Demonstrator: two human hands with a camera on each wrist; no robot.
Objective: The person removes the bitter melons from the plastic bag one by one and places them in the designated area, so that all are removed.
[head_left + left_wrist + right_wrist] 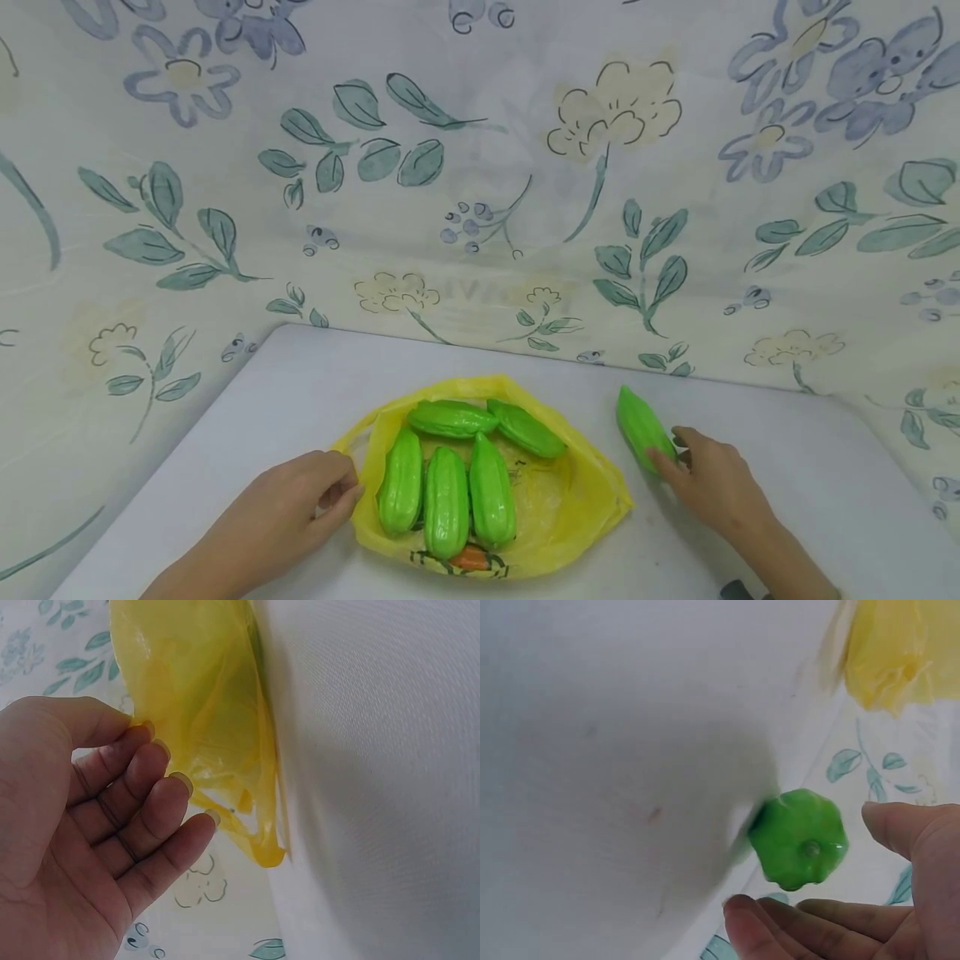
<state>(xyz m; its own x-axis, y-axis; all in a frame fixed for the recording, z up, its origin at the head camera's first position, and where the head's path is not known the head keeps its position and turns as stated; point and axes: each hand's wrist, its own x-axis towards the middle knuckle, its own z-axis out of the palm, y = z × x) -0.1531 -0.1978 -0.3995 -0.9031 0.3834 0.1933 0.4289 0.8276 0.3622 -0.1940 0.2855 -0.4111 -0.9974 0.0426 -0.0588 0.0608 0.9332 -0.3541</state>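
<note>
A yellow plastic bag (543,517) lies with its mouth spread wide on the table, several bright green ribbed gourds (446,504) inside it. My left hand (288,500) pinches the bag's left edge between thumb and index finger; the left wrist view shows the pinched yellow film (195,697). One more green gourd (641,425) lies on the table to the right of the bag. Around its near end is my right hand (712,479), thumb on one side and fingers on the other. In the right wrist view, gaps show between that hand (840,922) and the gourd (799,840).
The white table (330,367) runs back to a hanging cloth (480,167) with a flower and leaf print. A small dark object (735,590) shows at the bottom edge near the right forearm. Orange and black print (472,558) marks the bag's front.
</note>
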